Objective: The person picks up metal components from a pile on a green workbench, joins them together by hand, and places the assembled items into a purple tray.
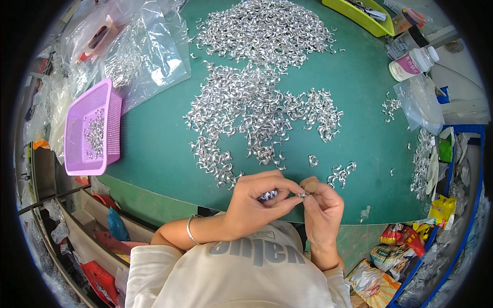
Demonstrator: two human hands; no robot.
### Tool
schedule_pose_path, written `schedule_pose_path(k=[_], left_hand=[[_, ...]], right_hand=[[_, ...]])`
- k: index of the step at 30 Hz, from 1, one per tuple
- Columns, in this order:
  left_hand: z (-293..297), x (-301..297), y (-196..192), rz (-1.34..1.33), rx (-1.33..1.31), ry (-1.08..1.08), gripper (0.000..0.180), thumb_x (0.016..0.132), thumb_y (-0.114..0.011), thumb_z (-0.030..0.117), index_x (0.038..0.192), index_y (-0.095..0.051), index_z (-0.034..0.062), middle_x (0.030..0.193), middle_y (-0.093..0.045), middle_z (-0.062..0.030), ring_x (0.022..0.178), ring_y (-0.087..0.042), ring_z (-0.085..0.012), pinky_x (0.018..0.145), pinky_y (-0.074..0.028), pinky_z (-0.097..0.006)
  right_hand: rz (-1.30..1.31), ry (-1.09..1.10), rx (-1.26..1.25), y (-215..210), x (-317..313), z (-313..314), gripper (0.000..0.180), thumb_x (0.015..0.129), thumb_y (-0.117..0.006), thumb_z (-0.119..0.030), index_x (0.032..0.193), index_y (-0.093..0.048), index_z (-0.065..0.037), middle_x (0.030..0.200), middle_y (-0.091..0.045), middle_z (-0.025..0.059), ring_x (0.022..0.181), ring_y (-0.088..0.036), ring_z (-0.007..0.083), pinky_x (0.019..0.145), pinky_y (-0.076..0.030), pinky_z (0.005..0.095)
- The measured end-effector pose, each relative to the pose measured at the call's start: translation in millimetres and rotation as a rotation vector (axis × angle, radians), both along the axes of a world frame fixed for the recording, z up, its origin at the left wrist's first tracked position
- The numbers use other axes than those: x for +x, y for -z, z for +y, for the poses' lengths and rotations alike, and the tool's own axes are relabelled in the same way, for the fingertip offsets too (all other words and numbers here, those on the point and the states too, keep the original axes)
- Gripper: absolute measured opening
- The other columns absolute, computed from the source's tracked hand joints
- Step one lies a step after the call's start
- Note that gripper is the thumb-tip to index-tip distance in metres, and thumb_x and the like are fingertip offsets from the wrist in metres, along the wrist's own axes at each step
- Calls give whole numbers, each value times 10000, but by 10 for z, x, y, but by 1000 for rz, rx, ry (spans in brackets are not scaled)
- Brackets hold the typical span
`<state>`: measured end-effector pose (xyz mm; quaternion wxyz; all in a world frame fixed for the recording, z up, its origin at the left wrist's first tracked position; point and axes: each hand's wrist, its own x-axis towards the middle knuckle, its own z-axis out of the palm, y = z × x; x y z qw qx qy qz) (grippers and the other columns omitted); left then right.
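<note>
Close to the table's near edge, my two hands meet at the fingertips. My left hand [251, 205] is closed, with several shiny curved metal pieces [267, 195] tucked in its curled fingers. Its thumb and forefinger reach a single small silver metal piece [301, 195], which my right hand [326, 208] pinches from the other side. A tan round patch, perhaps a finger cover, shows at a right fingertip. Just beyond the hands spreads a wide heap of loose curved metal pieces [246, 102]. A small cluster of them [341, 175] lies to the right of my right hand.
A larger pile of pieces [267, 31] covers the far side of the green table [359, 154]. At left stand a purple basket [113, 128] holding some pieces and clear plastic bags [164, 56]. A yellow-green tray [354, 11] and white bottle [411, 64] are at far right.
</note>
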<state>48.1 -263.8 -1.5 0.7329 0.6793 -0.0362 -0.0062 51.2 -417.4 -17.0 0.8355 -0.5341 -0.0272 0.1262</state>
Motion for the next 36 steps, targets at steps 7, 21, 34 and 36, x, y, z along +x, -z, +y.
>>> schedule_pose_path(k=[7, 21, 34, 36], left_hand=[[11, 2, 11, -8, 10, 9, 221, 670, -675, -53, 868, -652, 42, 564, -416, 23, 488, -349, -41, 448, -248, -209], [13, -15, -16, -16, 9, 15, 201, 679, -683, -41, 860, -656, 40, 573, -425, 25, 482, -337, -39, 431, -235, -211], [58, -20, -85, 10, -49, 65, 192, 646, -709, -39, 823, -658, 13, 573, -453, 16, 488, -354, -39, 451, -260, -207], [67, -24, -94, 20, -51, 77, 189, 645, -711, -37, 820, -658, 14, 572, -452, 15, 488, -355, -41, 452, -260, -207]], right_hand=[[-134, 68, -156, -39, -17, -12, 165, 734, -600, 97, 893, -568, 68, 875, -576, 113, 840, -497, 193, 745, -410, 293], [-270, 108, -327, -131, -18, -6, 180, 674, -658, 86, 838, -589, 63, 831, -592, 127, 793, -502, 220, 696, -409, 301], [-339, 134, -418, -199, -27, -5, 185, 652, -643, 106, 826, -589, 72, 827, -604, 141, 771, -504, 230, 688, -402, 304], [-338, 121, -409, -219, -21, -6, 181, 658, -640, 103, 829, -588, 73, 832, -603, 140, 777, -504, 229, 689, -403, 306]])
